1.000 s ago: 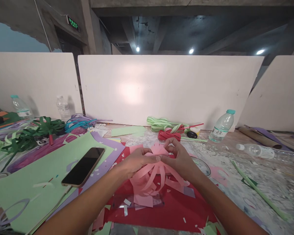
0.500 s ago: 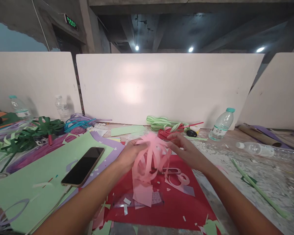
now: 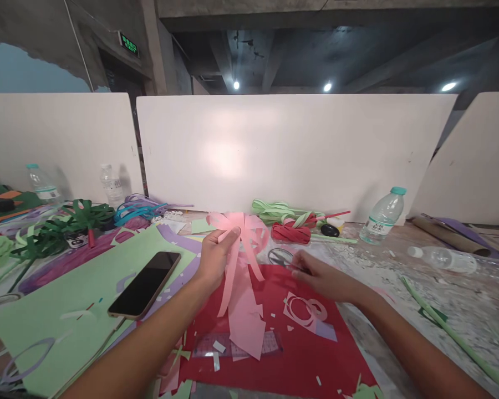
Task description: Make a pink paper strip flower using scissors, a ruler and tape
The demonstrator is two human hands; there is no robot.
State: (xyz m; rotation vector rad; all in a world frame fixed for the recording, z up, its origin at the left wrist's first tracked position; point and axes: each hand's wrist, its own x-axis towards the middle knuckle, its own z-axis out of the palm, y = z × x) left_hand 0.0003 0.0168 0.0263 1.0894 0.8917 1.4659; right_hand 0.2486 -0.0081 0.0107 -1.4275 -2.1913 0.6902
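Observation:
My left hand (image 3: 216, 257) is closed, with the thumb pressed on a pink paper-strip flower (image 3: 255, 235) whose loops fan out and whose loose strips hang down. My right hand (image 3: 320, 274) has its fingers closed on a pair of scissors (image 3: 279, 256); a looped handle sticks out to the left, and the rest is partly hidden by the fingers. Below lies a sheet of red paper (image 3: 299, 354), bearing a pink paper piece (image 3: 247, 316), a clear ruler (image 3: 270, 343) and a pink cut-out with rings (image 3: 305, 310).
A phone (image 3: 145, 282) rests on green paper (image 3: 83, 310) at left. Behind are a red ribbon bundle (image 3: 291, 233), green strips (image 3: 274, 209) and a black-capped container (image 3: 330, 229). An upright bottle (image 3: 383, 216) and a lying bottle (image 3: 449, 259) are at right. White boards (image 3: 291, 149) stand behind.
My right hand has left the pink flower and taken hold of the scissors that lay on the red paper. The flower has tilted in my left hand, and its loops now spread outward.

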